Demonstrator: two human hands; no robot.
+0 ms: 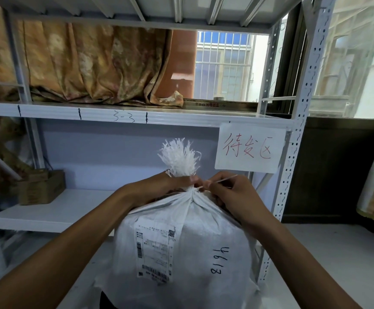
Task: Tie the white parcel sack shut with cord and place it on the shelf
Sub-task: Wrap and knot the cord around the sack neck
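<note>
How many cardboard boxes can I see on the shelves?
1. The cardboard box stands at the left end of the lower shelf, left of the white sack. More may be hidden behind the sack.

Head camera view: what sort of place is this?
Most likely a parcel storeroom or courier depot: white metal shelving with a hand-marked bay number, a white sack bearing a shipping label, and a handwritten paper sign fixed to the rack.

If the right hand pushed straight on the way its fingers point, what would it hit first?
Likely the gathered neck of the white sack, directly ahead of the right hand, which pinches the cord; the left hand grips that neck just beyond.
</note>
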